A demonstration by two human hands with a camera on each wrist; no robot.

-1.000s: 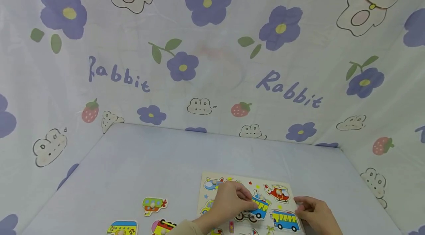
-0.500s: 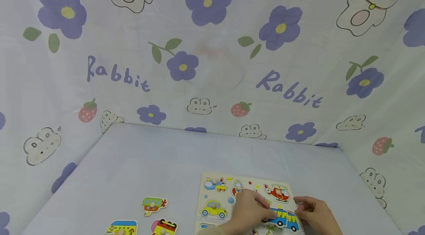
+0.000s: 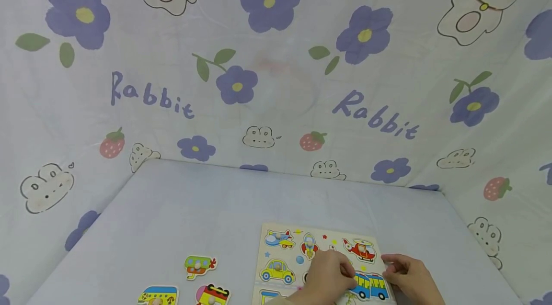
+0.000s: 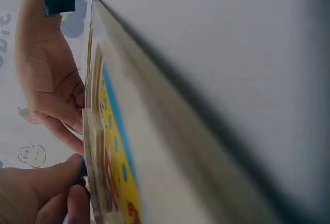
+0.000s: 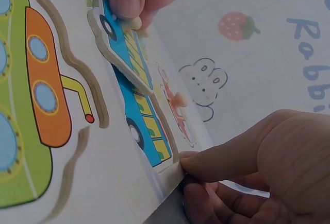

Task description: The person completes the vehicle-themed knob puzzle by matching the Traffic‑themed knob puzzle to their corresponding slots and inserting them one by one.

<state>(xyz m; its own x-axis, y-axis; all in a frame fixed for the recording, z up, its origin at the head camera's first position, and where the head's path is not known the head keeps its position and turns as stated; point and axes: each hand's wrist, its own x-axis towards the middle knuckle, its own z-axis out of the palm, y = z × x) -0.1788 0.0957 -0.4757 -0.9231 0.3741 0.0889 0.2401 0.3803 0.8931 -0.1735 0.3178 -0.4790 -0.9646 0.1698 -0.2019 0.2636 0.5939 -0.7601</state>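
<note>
Blue bus in left fingers | left hand part-hides board | submarine apart

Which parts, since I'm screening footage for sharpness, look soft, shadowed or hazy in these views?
Head view: fairly even light, a faint pinkish haze on the cloth wall, cause unclear; left wrist: dim, near part of the puzzle board blurred, a dark, soft-edged shadow along it on the table; right wrist: bus piece fairly crisp, helicopter piece softer.
</note>
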